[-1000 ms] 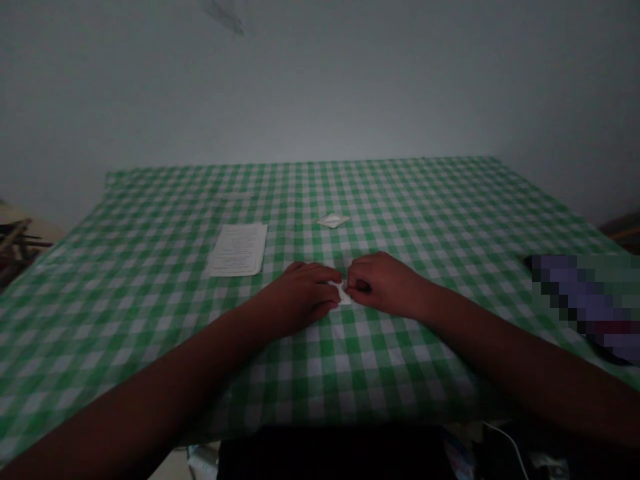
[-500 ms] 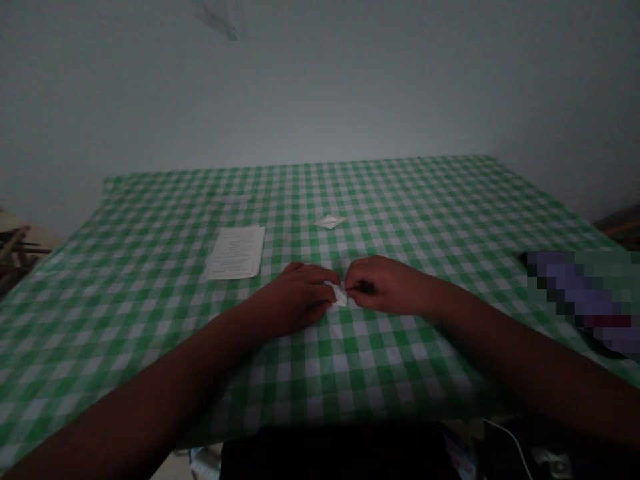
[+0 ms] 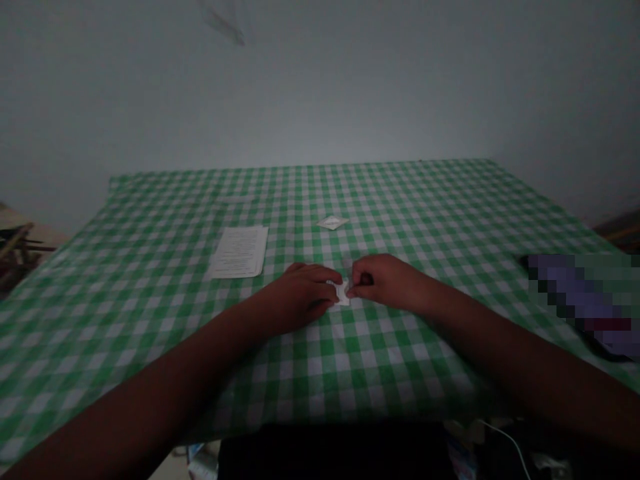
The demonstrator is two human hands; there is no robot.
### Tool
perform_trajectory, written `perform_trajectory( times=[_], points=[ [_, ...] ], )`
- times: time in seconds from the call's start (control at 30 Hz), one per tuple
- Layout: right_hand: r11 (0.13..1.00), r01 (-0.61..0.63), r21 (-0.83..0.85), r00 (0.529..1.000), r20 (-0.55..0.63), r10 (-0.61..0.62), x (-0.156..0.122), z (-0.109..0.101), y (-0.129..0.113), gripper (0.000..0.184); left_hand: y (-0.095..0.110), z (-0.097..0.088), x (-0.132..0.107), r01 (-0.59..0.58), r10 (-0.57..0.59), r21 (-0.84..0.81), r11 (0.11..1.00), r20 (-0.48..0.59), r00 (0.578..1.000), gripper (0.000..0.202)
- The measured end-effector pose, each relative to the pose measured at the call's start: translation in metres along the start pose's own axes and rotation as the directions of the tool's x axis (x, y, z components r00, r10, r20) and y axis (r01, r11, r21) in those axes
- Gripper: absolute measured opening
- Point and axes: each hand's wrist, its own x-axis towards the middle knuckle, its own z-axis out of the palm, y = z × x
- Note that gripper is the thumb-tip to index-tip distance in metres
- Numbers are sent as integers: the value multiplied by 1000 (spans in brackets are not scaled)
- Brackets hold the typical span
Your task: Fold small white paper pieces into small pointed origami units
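A small piece of folded white paper [image 3: 343, 293] lies on the checked tablecloth between my two hands. My left hand [image 3: 306, 293] holds the paper's left side, its fingers and thumb around it and part of it hidden beneath them. On the other side, my right hand [image 3: 383, 281] is closed in a pinch at the right edge of the same paper, with a flap raised at the fingertips. Farther back rests a diamond-shaped folded paper [image 3: 333, 222]. To the left of my hands is a stack of printed sheets [image 3: 240, 252].
The green and white checked tablecloth [image 3: 415, 360] covers the table up to a plain wall [image 3: 320, 87]. A faint clear strip [image 3: 236, 199] lies at the back left. At the right edge is a dark, purplish, pixel-blurred object [image 3: 575, 293]. A white cable [image 3: 515, 443] hangs below the table's front edge.
My right hand has shifted slightly up and right, and a flap of the paper now stands up at its fingers. My left hand stays in place. The view has tilted a little.
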Motion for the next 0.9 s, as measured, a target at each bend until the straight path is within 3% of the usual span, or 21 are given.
perform_trajectory(
  times=[0.1,0.3,0.43,0.57,0.67,0.77,0.9],
  points=[
    [999,-31,-18,999,-23,31,0,-8,2,13,1,-2,0,2,-2,1,1000,7,1000,15],
    [992,124,-17,991,-38,-125,0,-2,3,16,0,-4,1,-65,66,-84,994,9,998,21],
    [987,124,-102,991,-41,-129,1,5,2,22,-4,-2,2,-109,110,-178,978,-8,994,24],
    [992,110,-65,994,-8,-111,0,1,2,18,-10,1,2,-101,102,-154,983,0,995,34],
    [996,67,-65,998,-16,-68,-1,-2,2,16,-12,3,0,-122,123,-95,988,6,992,37],
    [992,26,-120,997,-68,-34,-1,-2,0,13,-5,2,-2,-110,108,67,992,33,994,39],
    [979,118,-169,988,-82,-133,1,2,-2,6,8,-2,-3,-50,43,252,966,34,998,34]
  ],
)
